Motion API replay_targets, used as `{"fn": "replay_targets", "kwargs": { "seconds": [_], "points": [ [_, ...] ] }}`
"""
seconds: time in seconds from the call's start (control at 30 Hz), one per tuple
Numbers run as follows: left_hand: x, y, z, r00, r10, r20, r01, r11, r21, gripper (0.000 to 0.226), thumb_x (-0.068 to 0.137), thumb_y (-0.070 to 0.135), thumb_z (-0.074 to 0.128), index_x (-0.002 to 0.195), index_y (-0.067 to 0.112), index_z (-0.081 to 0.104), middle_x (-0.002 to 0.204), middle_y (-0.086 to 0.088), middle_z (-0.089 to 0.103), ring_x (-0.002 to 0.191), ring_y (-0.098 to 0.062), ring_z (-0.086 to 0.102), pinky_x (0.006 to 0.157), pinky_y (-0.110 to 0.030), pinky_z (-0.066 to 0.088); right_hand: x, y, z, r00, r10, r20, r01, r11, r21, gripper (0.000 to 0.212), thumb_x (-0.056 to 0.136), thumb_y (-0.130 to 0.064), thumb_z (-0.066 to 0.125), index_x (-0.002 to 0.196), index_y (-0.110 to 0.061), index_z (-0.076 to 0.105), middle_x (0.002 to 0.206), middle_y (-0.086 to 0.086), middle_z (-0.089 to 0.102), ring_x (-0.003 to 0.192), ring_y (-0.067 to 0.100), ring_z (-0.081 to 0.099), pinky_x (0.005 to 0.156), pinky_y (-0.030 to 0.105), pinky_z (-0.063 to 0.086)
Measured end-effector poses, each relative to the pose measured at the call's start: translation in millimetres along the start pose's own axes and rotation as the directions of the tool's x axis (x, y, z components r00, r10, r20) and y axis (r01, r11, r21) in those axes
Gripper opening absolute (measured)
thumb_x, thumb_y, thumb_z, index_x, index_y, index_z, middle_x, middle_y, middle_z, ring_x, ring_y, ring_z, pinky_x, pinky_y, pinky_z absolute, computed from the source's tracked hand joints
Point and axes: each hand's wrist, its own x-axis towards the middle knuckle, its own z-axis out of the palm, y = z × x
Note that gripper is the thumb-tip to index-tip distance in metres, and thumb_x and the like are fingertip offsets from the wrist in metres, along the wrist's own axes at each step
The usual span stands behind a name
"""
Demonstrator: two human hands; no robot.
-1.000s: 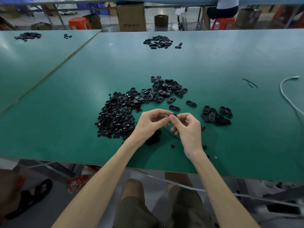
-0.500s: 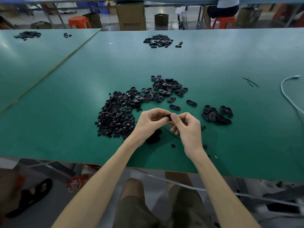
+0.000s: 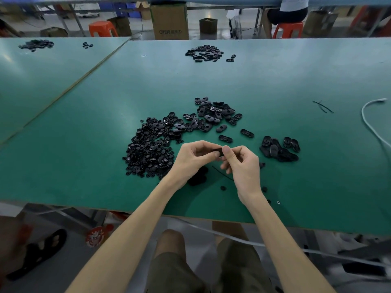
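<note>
Both hands meet above the green table, pinching one small black plastic part between them. My left hand grips it from the left with thumb and curled fingers. My right hand pinches its right end, thumb on top. Most of the part is hidden by fingers. A big heap of small black round pieces lies left of my hands. A heap of black oval shells lies behind them. A smaller pile of oval parts sits to the right.
A thin black strip and a few loose small pieces lie under my hands. A white cable curves at the right edge. Another pile of parts lies far back. A second table adjoins on the left. Boxes and orange stools stand beyond.
My hands stay together over the same spot; the fingers have shifted slightly on the part, with my right thumb now on top of it.
</note>
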Motion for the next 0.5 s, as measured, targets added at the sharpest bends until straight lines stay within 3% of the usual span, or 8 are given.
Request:
{"fn": "replay_targets", "kwargs": {
  "seconds": [0.17,0.5],
  "points": [
    [-0.3,1.9,-0.7,1.0,-0.004,0.017,0.004,1.0,-0.013,0.02,0.09,0.007,0.077,0.1,0.024,0.081,0.103,-0.005,0.079,0.097,-0.016,0.075,0.086,-0.021,0.056,0.7,1.8,-0.9,1.0,-0.002,-0.001,0.002,1.0,0.004,0.028,0.1,-0.033,0.071,0.087,-0.008,0.066,0.074,-0.001,0.074,0.058,0.01,0.063,0.055,0.022,0.049],
    [0.9,1.7,2.6,1.0,0.007,-0.01,-0.007,0.998,0.055,0.016,0.091,0.004,0.075,0.107,0.004,0.076,0.098,-0.006,0.079,0.092,-0.016,0.075,0.086,-0.023,0.056,-1.2,-0.8,-0.7,1.0,0.0,0.002,0.001,1.0,-0.014,0.029,0.102,-0.035,0.068,0.09,-0.008,0.066,0.076,-0.002,0.074,0.06,0.011,0.063,0.056,0.022,0.05]
  ]
}}
